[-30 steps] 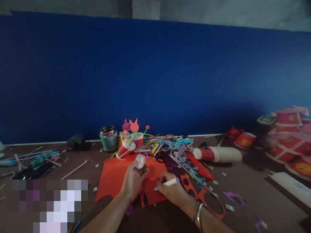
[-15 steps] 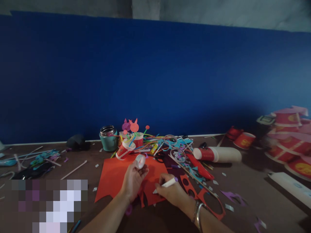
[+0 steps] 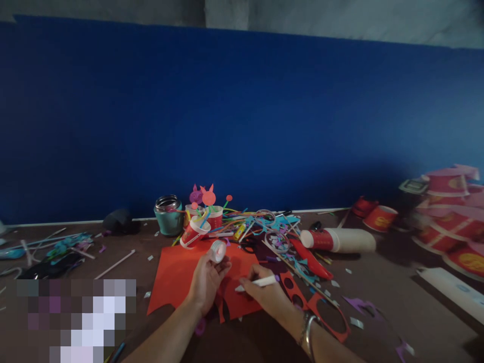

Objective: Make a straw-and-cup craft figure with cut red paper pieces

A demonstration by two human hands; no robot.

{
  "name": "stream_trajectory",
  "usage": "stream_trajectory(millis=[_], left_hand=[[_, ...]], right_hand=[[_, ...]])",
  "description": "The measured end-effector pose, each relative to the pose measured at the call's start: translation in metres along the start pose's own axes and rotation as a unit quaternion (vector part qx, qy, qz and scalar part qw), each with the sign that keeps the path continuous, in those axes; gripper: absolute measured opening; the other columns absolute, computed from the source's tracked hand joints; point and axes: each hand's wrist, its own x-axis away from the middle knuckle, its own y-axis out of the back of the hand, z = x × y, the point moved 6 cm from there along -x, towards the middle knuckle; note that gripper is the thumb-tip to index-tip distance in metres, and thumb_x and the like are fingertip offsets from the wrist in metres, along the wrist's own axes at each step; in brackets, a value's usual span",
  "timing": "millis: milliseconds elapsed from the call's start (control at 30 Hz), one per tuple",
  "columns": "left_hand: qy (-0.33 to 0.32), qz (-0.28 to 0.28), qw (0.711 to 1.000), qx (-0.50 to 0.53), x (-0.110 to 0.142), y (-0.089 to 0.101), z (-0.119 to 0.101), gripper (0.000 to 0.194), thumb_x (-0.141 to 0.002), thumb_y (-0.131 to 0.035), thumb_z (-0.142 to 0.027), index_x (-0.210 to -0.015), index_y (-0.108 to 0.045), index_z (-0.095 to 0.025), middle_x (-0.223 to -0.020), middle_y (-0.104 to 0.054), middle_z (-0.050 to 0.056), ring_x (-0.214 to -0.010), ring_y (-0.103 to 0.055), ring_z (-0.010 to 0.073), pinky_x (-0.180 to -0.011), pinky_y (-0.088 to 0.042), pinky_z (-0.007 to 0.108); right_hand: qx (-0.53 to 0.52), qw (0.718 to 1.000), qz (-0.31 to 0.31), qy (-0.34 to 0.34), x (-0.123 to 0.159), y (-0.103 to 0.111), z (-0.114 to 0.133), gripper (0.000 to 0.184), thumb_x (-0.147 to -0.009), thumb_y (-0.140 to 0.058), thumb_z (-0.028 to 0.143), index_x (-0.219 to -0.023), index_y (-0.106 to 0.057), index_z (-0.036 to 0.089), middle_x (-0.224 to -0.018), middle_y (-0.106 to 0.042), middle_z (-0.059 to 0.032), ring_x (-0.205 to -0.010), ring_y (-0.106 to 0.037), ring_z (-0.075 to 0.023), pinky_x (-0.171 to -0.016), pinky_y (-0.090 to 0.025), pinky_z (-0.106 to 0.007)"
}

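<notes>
A small roll of clear tape [image 3: 218, 251] is held in my left hand [image 3: 207, 282], palm turned up above the orange-red paper sheet [image 3: 176, 272]. My right hand [image 3: 262, 290] grips a white marker [image 3: 267, 281] with a purple end, its other end pointing left just over the same sheet. Whether the tip touches the paper I cannot tell. The sheet has curved cut-outs along its near edge. Orange-red scraps with round holes [image 3: 329, 317] lie to the right of my right hand.
Behind the sheet stand paper cups [image 3: 195, 232] with straws and animal cut-outs, beside a teal jar [image 3: 168, 216]. A stack of cups [image 3: 338, 240] lies on its side at the right. Straws and blue scraps [image 3: 274, 224] are heaped between. A blue partition [image 3: 242, 126] rises behind.
My right hand has shifted slightly up and left over the sheet, and the marker now lies flatter. My left hand with the tape is almost unmoved.
</notes>
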Motion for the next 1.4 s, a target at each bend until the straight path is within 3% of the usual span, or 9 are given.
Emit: stream_trajectory(millis=[100, 267, 533, 767, 1200, 1400], left_hand=[[0.002, -0.004, 1.0, 0.001, 0.001, 0.0, 0.0, 0.023, -0.081, -0.046, -0.026, -0.078, -0.062, -0.01, -0.07, -0.066, 0.009, -0.066, -0.063, 0.0176, -0.074, -0.05, 0.032], [-0.001, -0.009, 1.0, 0.005, 0.0, 0.0, 0.0, 0.024, -0.082, -0.045, -0.026, -0.079, -0.062, -0.01, -0.069, -0.066, 0.009, -0.066, -0.063, 0.0169, -0.073, -0.05, 0.031], [-0.001, -0.012, 1.0, 0.001, -0.001, 0.0, 0.0, 0.022, -0.081, -0.045, -0.023, -0.08, -0.062, -0.01, -0.069, -0.065, 0.009, -0.065, -0.062, 0.0168, -0.074, -0.05, 0.032], [0.005, -0.018, 1.0, 0.003, -0.002, 0.001, 0.001, 0.025, -0.083, -0.043, -0.026, -0.078, -0.062, -0.01, -0.068, -0.066, 0.01, -0.064, -0.062, 0.0166, -0.074, -0.05, 0.032], [0.004, -0.019, 1.0, -0.006, -0.001, 0.001, 0.0, 0.025, -0.083, -0.044, -0.027, -0.08, -0.062, -0.01, -0.069, -0.065, 0.009, -0.065, -0.063, 0.0169, -0.073, -0.051, 0.031], [0.005, -0.018, 1.0, -0.001, -0.001, 0.001, 0.0, 0.024, -0.082, -0.045, -0.026, -0.081, -0.061, -0.01, -0.069, -0.065, 0.01, -0.065, -0.062, 0.017, -0.074, -0.05, 0.032]], right_hand=[[-0.04, 0.998, -0.047, -0.013, -0.003, 0.01, -0.006, 0.02, -0.07, -0.052, 0.029, -0.055, -0.04, 0.02, -0.043, -0.051, 0.0059, -0.042, -0.051, -0.01, -0.04, -0.035, -0.018], [-0.024, 0.998, -0.015, -0.053, -0.006, 0.007, -0.018, 0.018, -0.065, -0.049, 0.026, -0.054, -0.035, 0.022, -0.034, -0.042, 0.0091, -0.035, -0.048, -0.0101, -0.034, -0.029, -0.017], [0.043, 0.998, 0.004, -0.036, -0.006, 0.002, -0.022, 0.016, -0.064, -0.05, 0.024, -0.053, -0.038, 0.02, -0.041, -0.04, 0.0085, -0.038, -0.043, -0.0073, -0.036, -0.028, -0.016], [0.076, 0.997, -0.02, 0.003, -0.006, 0.005, -0.02, 0.017, -0.066, -0.051, 0.024, -0.054, -0.04, 0.02, -0.046, -0.041, 0.0071, -0.044, -0.042, -0.008, -0.041, -0.031, -0.018], [0.1, 0.993, -0.061, 0.01, -0.007, 0.011, -0.012, 0.016, -0.063, -0.047, 0.021, -0.051, -0.036, 0.02, -0.045, -0.037, 0.0076, -0.044, -0.041, -0.0087, -0.041, -0.03, -0.018], [0.061, 0.996, -0.067, -0.001, -0.006, 0.011, -0.011, 0.016, -0.06, -0.045, 0.02, -0.05, -0.033, 0.021, -0.046, -0.032, 0.0082, -0.043, -0.04, -0.0086, -0.041, -0.031, -0.019]])
